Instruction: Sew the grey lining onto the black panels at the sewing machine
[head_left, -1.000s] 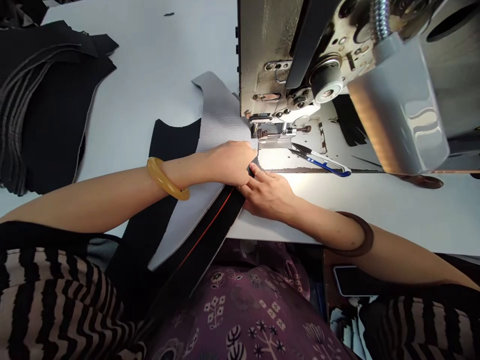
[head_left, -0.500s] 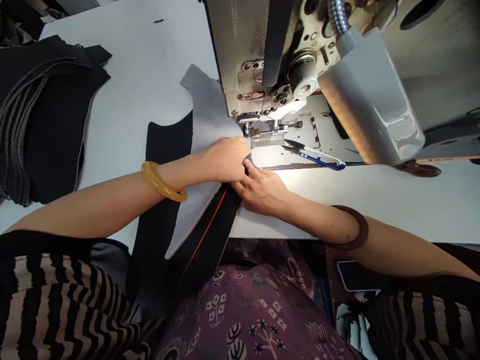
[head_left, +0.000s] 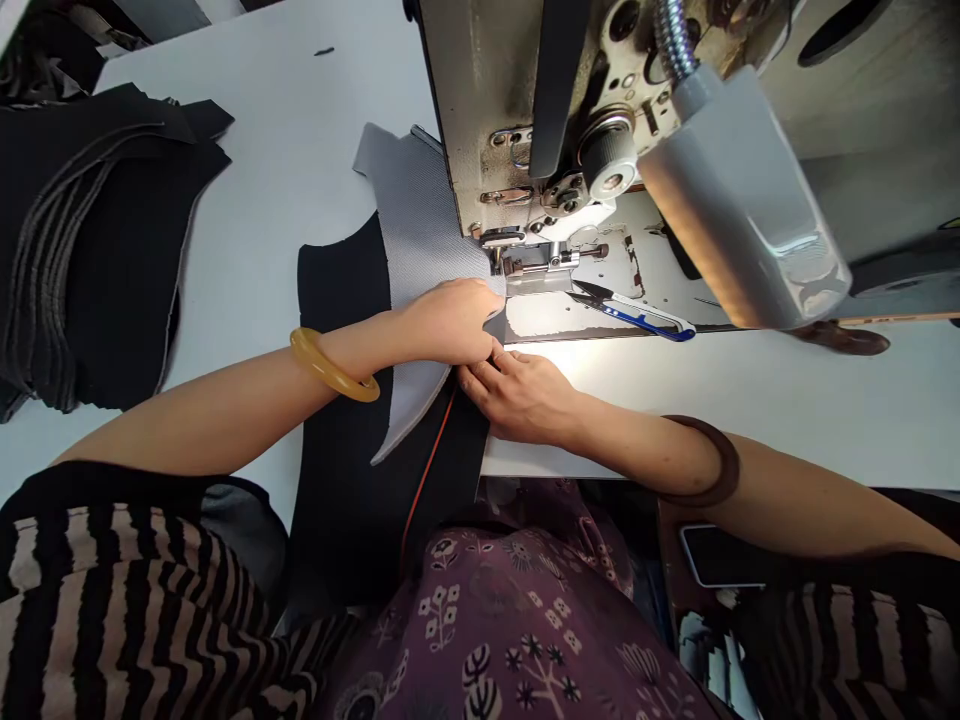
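Note:
A grey mesh fabric piece [head_left: 420, 215] lies over a black fabric piece [head_left: 341, 285], which hangs off the table's front edge and has a red line [head_left: 430, 465] along it. Flat across the grey layer, my left hand [head_left: 454, 320] grips the cloth just in front of the presser foot [head_left: 496, 262], its fingers bent and partly hidden. My right hand [head_left: 521, 392] is closed, pinching the black fabric's edge close beside the left fingers. The sewing machine [head_left: 487, 110] stands directly beyond both hands.
Blue-and-white thread snips [head_left: 634, 312] rest by the machine's needle plate. A stack of dark fabric pieces [head_left: 120, 270] sits at left on the white table [head_left: 285, 110]. A grey lamp [head_left: 746, 200] hangs at right. A phone [head_left: 720, 556] lies below the table's edge.
The grey fabric's lower tip has moved up and right, and the black cloth has shifted right with it. My right hand has dropped slightly; a small gap shows between the hands.

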